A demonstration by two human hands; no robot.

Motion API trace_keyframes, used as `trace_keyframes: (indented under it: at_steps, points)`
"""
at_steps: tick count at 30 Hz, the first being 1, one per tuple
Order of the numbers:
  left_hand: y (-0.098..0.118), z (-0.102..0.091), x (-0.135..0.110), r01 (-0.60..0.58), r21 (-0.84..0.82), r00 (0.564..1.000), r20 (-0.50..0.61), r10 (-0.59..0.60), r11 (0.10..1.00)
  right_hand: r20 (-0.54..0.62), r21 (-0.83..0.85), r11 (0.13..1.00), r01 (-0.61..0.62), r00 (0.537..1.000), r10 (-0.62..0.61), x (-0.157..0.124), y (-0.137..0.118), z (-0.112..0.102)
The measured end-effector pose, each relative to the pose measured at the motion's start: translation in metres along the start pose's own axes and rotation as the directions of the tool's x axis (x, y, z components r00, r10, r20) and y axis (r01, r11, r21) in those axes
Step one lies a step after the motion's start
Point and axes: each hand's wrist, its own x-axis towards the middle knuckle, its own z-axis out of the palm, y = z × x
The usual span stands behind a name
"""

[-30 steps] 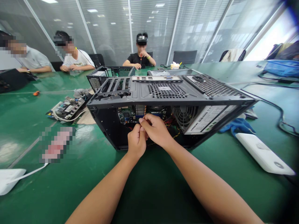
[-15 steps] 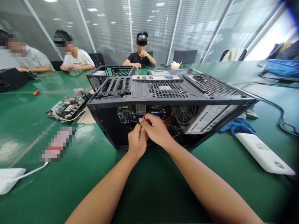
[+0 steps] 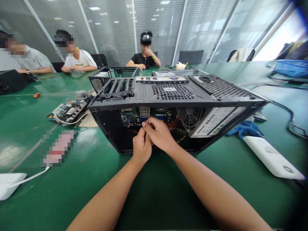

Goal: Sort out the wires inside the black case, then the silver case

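Observation:
A black computer case [image 3: 144, 102] lies in front of me, its open side facing me. In its opening, a thin twisted orange-and-black cable [image 3: 149, 113] runs down into my fingers. My right hand [image 3: 161, 135] pinches the cable from the right, thumb on top. Pressed against it, my left hand [image 3: 142, 145] is closed around the same spot; the cable's lower end is hidden between them. Behind the hands are the green motherboard [image 3: 130, 118] and several loose coloured wires. The power supply [image 3: 192, 118], with its fan grille and white label, sits inside on the right.
Left of the case lie a loose circuit board [image 3: 69, 110], a blurred-out phone [image 3: 59, 148] and a white power bank [image 3: 11, 186]. On the right are blue gloves [image 3: 247, 130] and a long white power bank [image 3: 273, 157]. Behind stands another metal case [image 3: 120, 73]. Three people sit across the green table.
Both hands stay together at nearly the same spot, with only slight finger movement. A little more of the twisted cable shows above my fingers.

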Motion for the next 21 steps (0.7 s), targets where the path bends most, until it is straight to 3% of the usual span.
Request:
trace_keyframes:
  at_steps: [21]
  points:
    - [0.0057, -0.0027, 0.0043, -0.06, 0.034, 0.997, -0.042, 0.061, 0.998, 0.026, 0.021, 1.0, 0.002, 1.0, -0.002, 0.0002, 0.0, -0.0026]
